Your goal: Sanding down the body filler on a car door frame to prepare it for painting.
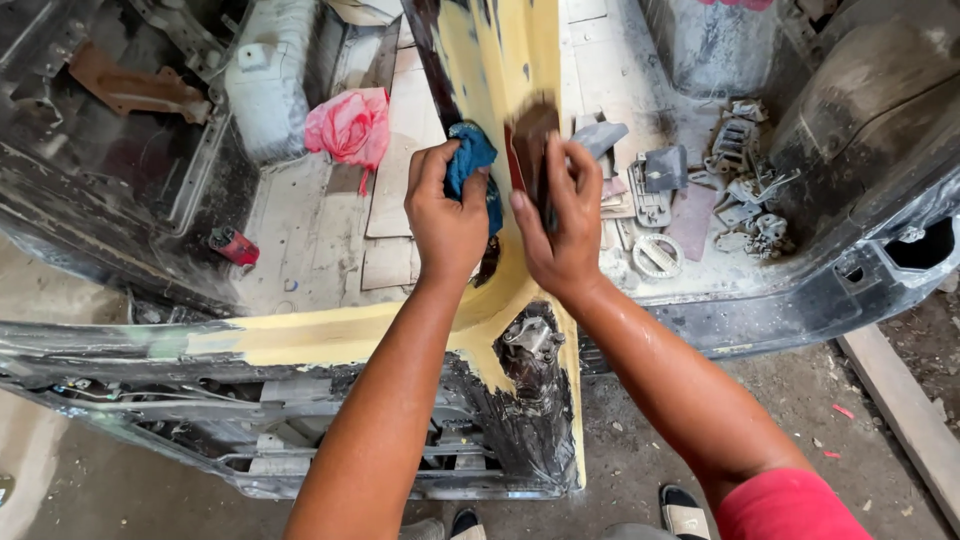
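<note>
We look down on a stripped car door frame (330, 340) whose metal is coated with a smooth, matte yellow filler, while the lower part stays dark and scratched. Our left hand (447, 222) has its grip clenched around a crumpled blue cloth (472, 155), soft and folded, which it presses against the yellow pillar. Just beside it, our right hand (563, 228) has its grip closed on a flat dark brown sanding sheet (530, 145), thin and rough, whose edges look blurred; it lies flat against the same yellow strip, near the cloth. Both forearms are wet and shiny. Behind the frame, the dusty grey car floor (320, 230) carries a wrinkled pink plastic bag (349, 125), a small red cylinder (233, 245), and a heap of pale grey plastic clips (745, 180) with angular shapes. Below, on the concrete ground (640, 460), a rough wooden plank (905, 405) lies.
</note>
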